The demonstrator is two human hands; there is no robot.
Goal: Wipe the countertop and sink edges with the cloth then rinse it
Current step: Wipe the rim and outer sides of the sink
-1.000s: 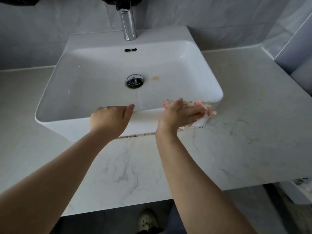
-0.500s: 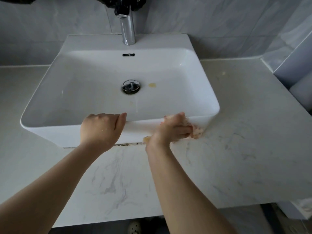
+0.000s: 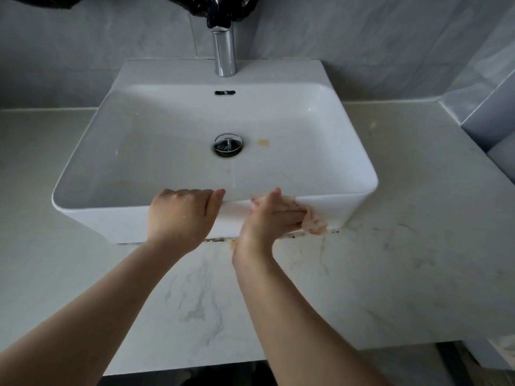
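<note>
A white rectangular sink (image 3: pixel 362 188) stands on a pale marble countertop (image 3: pixel 390 274). My right hand (image 3: pixel 267 221) holds a bunched pink speckled cloth (image 3: pixel 316 227) against the sink's front outer wall, just above the seam with the counter. The thumb points up toward the rim, and part of the cloth sticks out to the right of my fingers. My left hand (image 3: pixel 181 215) grips the front rim to the left, fingers hooked over the edge into the basin.
A chrome faucet (image 3: pixel 224 51) rises at the back of the sink, and the drain (image 3: pixel 228 144) has a yellow stain (image 3: pixel 263 142) beside it. Dark grime (image 3: pixel 214 240) lines the seam under the sink. A tiled ledge (image 3: pixel 487 112) borders the counter's right side.
My right hand has slid the cloth down from the sink's front rim to the lower front wall and a little left, bunching it. My left hand has stayed on the rim.
</note>
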